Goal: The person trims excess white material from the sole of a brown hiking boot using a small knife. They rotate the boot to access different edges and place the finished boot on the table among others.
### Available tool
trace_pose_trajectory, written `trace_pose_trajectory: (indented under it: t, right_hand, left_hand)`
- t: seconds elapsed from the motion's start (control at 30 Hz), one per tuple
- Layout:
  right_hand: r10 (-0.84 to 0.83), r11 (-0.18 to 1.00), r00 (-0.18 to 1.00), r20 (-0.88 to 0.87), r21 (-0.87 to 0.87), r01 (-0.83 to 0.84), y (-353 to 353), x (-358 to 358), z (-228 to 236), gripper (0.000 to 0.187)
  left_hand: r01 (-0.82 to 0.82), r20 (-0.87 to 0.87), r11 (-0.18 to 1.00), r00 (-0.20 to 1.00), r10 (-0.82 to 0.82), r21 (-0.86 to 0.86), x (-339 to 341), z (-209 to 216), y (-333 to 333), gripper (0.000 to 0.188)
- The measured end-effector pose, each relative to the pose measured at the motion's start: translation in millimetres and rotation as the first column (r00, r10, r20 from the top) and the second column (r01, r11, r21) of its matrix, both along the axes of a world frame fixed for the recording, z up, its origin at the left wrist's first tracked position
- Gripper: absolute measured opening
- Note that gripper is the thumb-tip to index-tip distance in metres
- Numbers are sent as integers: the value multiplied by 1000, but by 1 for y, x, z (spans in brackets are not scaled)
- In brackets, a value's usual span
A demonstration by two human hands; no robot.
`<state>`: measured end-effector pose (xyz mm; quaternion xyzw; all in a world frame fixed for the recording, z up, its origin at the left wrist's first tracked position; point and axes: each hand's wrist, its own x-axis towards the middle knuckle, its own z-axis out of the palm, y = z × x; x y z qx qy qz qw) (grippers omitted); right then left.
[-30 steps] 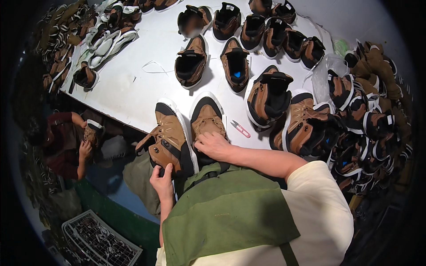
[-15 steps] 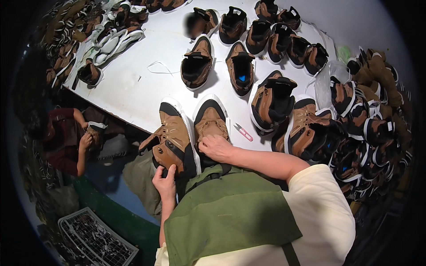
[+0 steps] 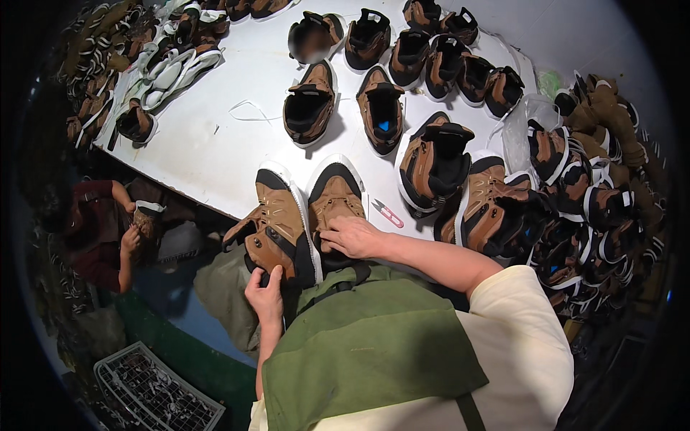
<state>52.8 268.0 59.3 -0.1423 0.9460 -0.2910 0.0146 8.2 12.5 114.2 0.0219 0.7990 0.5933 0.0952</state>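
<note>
Two brown shoes with black toe caps and white soles lie side by side at the table's near edge, toes pointing away from me. My left hand (image 3: 266, 293) grips the left shoe (image 3: 279, 233) by its heel end, thumb on the upper and the other fingers mostly hidden. On the right shoe (image 3: 336, 188), my right hand (image 3: 352, 235) lies over the tongue and lacing area, its fingers bent against the upper near the opening. What those fingertips pinch, if anything, is hidden. Small pink-handled thread snips (image 3: 388, 213) lie on the table just right of that shoe.
More brown-and-black shoes (image 3: 307, 108) stand across the white table (image 3: 194, 144), with a dense pile of shoes (image 3: 604, 201) at the right. White shoe parts (image 3: 172, 75) are heaped at the far left. Below, another person (image 3: 100, 230) handles a shoe; a wire crate (image 3: 158, 388) sits lower left.
The view has shifted a little, so the table's things sit slightly further left. My right hand's fingers have moved slightly on the right shoe's upper; my left hand keeps its hold.
</note>
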Motion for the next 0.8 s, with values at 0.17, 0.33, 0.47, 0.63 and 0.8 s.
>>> trace_pose_trajectory:
  t: [0.17, 0.33, 0.47, 0.63, 0.8]
  right_hand:
    - [-219, 968, 971, -97, -151, 203, -8, -8, -6, 29]
    - [-182, 977, 969, -167, -138, 160, -7, -8, -4, 33]
    - [-349, 924, 909, -228, -246, 293, -13, 15, 8, 28]
    - [-550, 812, 830, -95, -295, 504, 1, 56, 18, 33]
    - [-608, 672, 792, 49, -499, 547, -5, 75, 1, 36]
  left_hand:
    - [-24, 53, 999, 998, 26, -27, 3, 0, -4, 17]
    - [-23, 22, 999, 999, 23, -27, 8, 1, -6, 19]
    - [-5, -177, 980, 984, -30, -198, 11, 5, -11, 24]
    - [106, -371, 926, 895, -247, -361, 9, 41, 3, 28]
    - [262, -367, 857, 820, -440, -443, 14, 62, 39, 28]
